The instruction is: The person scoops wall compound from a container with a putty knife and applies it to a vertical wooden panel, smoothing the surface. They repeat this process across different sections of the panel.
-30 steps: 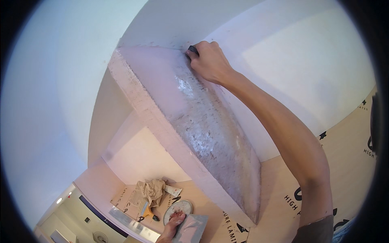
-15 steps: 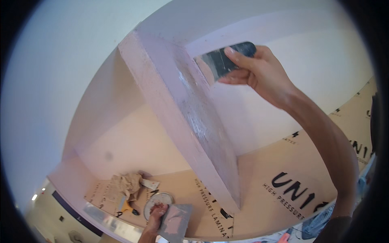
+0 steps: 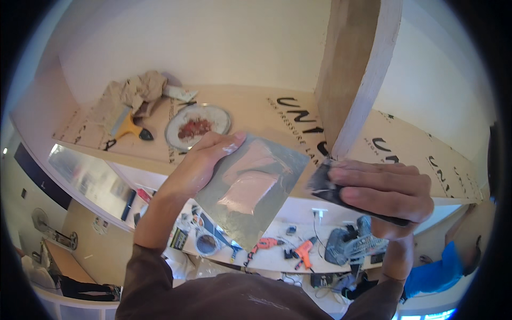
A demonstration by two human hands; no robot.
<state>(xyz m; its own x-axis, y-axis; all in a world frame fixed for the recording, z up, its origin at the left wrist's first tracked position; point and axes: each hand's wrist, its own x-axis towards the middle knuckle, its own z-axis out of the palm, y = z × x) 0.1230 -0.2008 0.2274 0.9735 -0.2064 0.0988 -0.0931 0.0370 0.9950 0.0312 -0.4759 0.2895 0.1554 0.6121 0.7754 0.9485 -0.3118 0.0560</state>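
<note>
My left hand [image 3: 205, 160] holds a flat metal plate [image 3: 250, 189] smeared with pinkish filler. Just to its right, my right hand [image 3: 384, 192] grips a dark putty knife [image 3: 325, 186], its blade edge touching the plate's right side. Both are raised in front of me, above a brown paper-covered ledge [image 3: 266, 114]. A vertical board partition [image 3: 354, 69] rises from the ledge right behind my right hand.
On the ledge lie a round dish of reddish filler [image 3: 197, 127], a yellow-handled scraper [image 3: 128, 128] and a crumpled cloth [image 3: 133, 90]. Far below, a worktable [image 3: 277, 248] carries orange power tools and tape rolls. A person in blue [image 3: 448, 266] stands at lower right.
My view has swung down from the upper partition. My right hand came off the board with the putty knife, and my left hand lifted the plate from the ledge to meet it.
</note>
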